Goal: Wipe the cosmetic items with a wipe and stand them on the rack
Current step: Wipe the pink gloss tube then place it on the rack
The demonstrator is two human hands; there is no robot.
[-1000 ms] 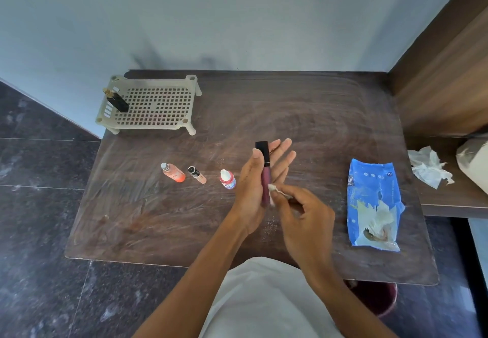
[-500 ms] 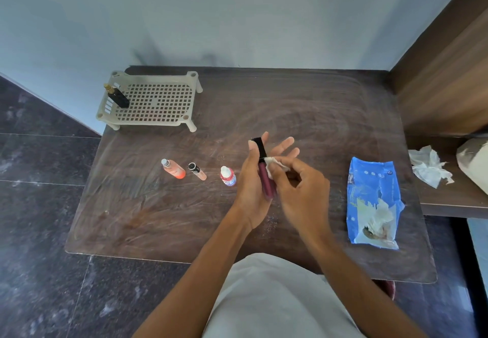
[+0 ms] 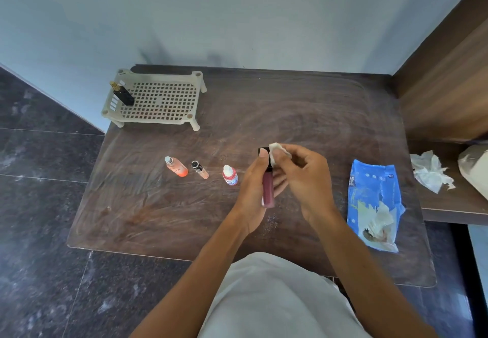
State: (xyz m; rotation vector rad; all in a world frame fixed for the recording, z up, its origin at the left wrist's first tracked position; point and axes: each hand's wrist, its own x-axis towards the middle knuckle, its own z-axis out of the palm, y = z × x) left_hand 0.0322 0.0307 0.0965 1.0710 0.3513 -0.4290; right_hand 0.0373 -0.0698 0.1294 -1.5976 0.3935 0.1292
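1. Head view, far left: a cream plastic rack (image 3: 155,122) stands at the back left corner of a dark wooden table (image 3: 290,105). One black bottle with a gold cap (image 3: 123,94) stands upright at the rack's left end.
2. Three small items stand in a row on the table in front of the rack, well apart from it: an orange bottle with a white cap (image 3: 176,167), a slim peach tube with a black cap (image 3: 200,170), and a red-and-blue bottle with a white cap (image 3: 230,175).
3. Just right of that row, the left hand (image 3: 250,195) grips a maroon lip gloss tube (image 3: 268,189) above the table. The tube is roughly upright, black cap up, with the thumb along its left side and the fingers behind it.
4. The right hand (image 3: 307,179) pinches a small white wipe (image 3: 276,152) between thumb and fingers, pressing it against the tube's black cap.
5. A torn-open blue wipe packet (image 3: 373,200) lies flat on the table's right side, with white wipes showing at its near end.
6. Far right, crumpled white tissue (image 3: 430,173) lies on a lower wooden shelf (image 3: 449,205) beside the table.
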